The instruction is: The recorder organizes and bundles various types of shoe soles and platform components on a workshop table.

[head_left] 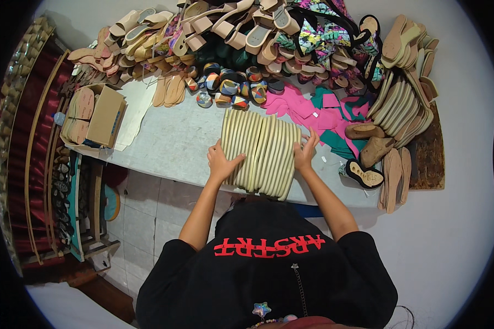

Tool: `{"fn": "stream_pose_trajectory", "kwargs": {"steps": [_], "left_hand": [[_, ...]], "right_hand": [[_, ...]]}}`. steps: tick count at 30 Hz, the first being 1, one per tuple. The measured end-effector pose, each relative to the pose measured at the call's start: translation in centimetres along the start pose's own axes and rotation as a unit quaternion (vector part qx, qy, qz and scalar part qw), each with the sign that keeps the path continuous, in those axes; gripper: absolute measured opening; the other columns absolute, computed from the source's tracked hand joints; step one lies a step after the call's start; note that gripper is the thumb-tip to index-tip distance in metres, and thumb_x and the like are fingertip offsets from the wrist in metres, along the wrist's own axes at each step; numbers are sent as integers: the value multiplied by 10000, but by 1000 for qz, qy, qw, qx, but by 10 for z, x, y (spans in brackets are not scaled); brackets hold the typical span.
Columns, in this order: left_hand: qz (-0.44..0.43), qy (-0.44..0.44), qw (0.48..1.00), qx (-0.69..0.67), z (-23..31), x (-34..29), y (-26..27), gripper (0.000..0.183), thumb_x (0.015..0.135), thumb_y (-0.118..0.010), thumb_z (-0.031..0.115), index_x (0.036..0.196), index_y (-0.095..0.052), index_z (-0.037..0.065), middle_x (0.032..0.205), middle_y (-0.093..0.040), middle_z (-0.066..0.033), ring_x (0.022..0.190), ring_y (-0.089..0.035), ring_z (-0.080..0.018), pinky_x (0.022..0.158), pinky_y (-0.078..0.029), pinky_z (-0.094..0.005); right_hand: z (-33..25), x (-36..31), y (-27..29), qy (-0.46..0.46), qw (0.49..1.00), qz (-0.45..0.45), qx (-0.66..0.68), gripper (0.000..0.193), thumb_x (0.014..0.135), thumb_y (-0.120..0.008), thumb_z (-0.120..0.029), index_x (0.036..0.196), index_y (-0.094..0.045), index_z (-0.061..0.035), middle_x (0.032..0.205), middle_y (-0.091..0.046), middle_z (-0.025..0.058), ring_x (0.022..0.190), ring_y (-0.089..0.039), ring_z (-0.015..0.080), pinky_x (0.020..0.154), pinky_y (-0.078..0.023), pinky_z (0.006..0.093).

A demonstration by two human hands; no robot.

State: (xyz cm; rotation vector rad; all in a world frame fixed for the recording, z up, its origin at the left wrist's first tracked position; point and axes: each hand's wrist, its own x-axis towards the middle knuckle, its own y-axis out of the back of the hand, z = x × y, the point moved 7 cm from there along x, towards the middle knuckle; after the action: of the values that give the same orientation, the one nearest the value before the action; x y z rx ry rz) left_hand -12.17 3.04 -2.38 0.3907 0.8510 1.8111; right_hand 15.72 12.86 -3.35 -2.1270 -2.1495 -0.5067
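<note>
2 hands (223, 166) touch opposite sides of stacked soles (270, 156).

The sole stack (262, 154) is striped cream and brown, the fabric scraps (295, 106) pink and green.

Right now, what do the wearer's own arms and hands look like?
Left hand and right hand: bare, no gloves; no watch or bracelet shows. Forearms uncovered. Sleeves short, loose, plain black, on a black shirt with red lettering.
</note>
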Motion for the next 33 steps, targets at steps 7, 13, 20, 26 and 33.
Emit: {"fn": "stream_pose_trajectory", "kwargs": {"steps": [7,13,20,26,33], "left_hand": [[-27,-14,999,-11,-8,2,-1,981,608,-688,515,1326,-237,21,1184,-327,-223,1103,-335,-392,910,-301,-503],[-12,-38,999,-23,2,2,10,972,628,-695,475,1284,-245,-83,1173,-379,-274,1080,-409,-387,911,-345,-429],[-7,-26,994,-103,-4,16,22,981,642,-690,476,1267,-232,-126,1106,-495,-279,1017,-509,-371,858,-401,-400],[-76,48,983,-160,-21,24,32,839,745,-601,471,1244,-250,-104,1038,-550,-274,972,-560,-330,835,-426,-359],[-123,84,960,-238,-71,50,26,908,768,-456,617,1276,-252,-107,1225,-367,-326,1156,-395,-358,969,-309,-399]], "right_hand": [[39,-40,0,-340,932,122,-21,341,914,-363,-207,989,-571,52,1007,-597,160,903,-564,228,760,-422,308],[0,-70,-26,-335,884,116,304,384,891,-379,-118,1243,-400,32,1105,-534,137,992,-530,203,878,-426,302],[5,-65,-45,-397,819,-113,399,459,912,-421,-348,1256,-404,-45,1171,-508,126,1068,-498,200,929,-402,334],[-46,-62,-72,-429,777,-147,436,517,916,-358,-395,1258,-383,-7,1183,-500,135,1073,-505,207,910,-418,350],[-114,-40,-134,-386,776,-249,432,440,884,-415,-270,1217,-413,18,1142,-531,126,1038,-529,210,908,-414,375]]}}
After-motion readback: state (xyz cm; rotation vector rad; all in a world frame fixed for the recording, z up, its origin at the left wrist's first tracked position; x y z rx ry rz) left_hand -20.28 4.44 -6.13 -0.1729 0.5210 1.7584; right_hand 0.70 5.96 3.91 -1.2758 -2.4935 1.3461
